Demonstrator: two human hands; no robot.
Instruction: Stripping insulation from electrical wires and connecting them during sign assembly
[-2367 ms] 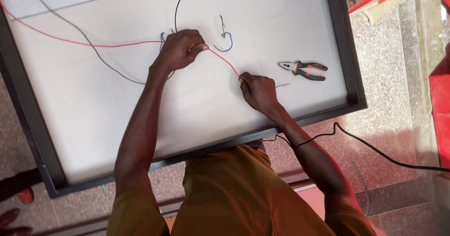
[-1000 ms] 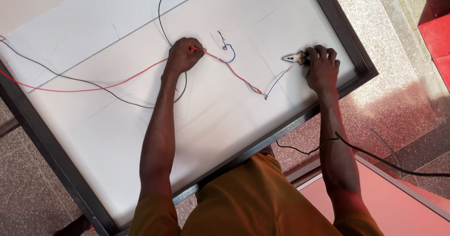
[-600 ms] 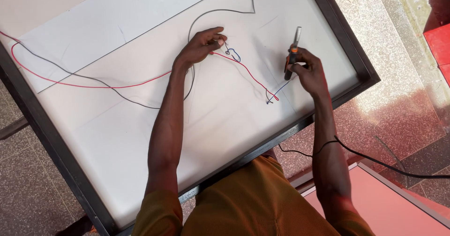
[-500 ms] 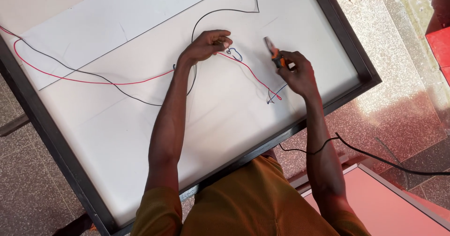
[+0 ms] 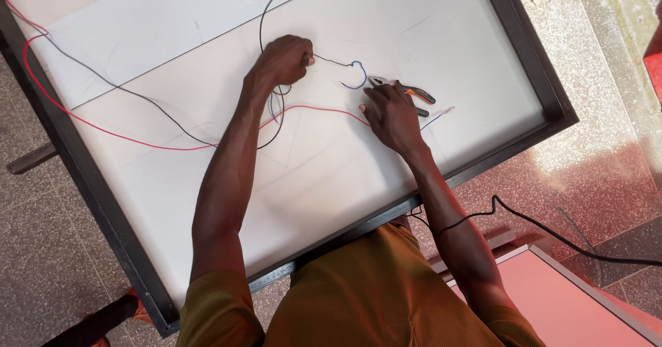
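My left hand [image 5: 284,58] is closed on a thin black wire [image 5: 265,16] that runs up across a white board [image 5: 172,23]. A short blue wire loop [image 5: 356,74] lies just right of that hand. My right hand [image 5: 391,112] grips pliers [image 5: 414,93] with orange and black handles, jaws pointing left toward the blue loop. A red wire [image 5: 124,139] runs from the left edge across the board and passes under my right hand.
The white board sits in a dark frame [image 5: 531,50] over a speckled stone floor [image 5: 607,147]. A black cable [image 5: 552,233] trails across the floor at the right. A pink flat panel [image 5: 586,305] lies at the lower right.
My right hand picked the pliers up from the right side of the board and carried them left to the blue loop. My left hand stayed on the wires.
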